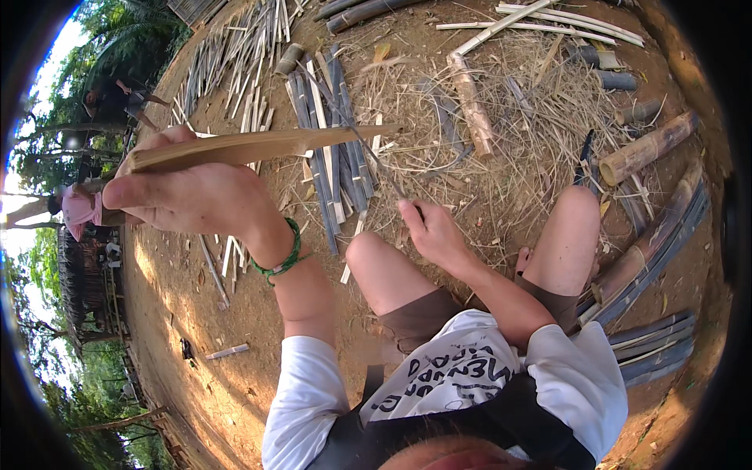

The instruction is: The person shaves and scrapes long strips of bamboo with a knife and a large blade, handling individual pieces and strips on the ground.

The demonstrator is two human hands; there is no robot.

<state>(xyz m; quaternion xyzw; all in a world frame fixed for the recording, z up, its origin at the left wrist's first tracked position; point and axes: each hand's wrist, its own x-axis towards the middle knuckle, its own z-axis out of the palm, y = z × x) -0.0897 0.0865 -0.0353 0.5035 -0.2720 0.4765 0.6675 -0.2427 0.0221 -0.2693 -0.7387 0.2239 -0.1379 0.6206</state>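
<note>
My left hand, with a green cord bracelet at its wrist, is raised at the left and closed round a split bamboo piece. The tan piece points to the right and tapers toward its far end. In front of my knees, my right hand grips a knife. Its long, dark, narrow blade slants up and to the left, crossing the bamboo near its thin end. Whether blade and bamboo touch I cannot tell. My fingers hide most of the knife handle.
Split bamboo strips lie ahead, with more strips farther left. Shavings surround a bamboo length. Bamboo logs and split dark lengths lie at the right. Two people are at the far left.
</note>
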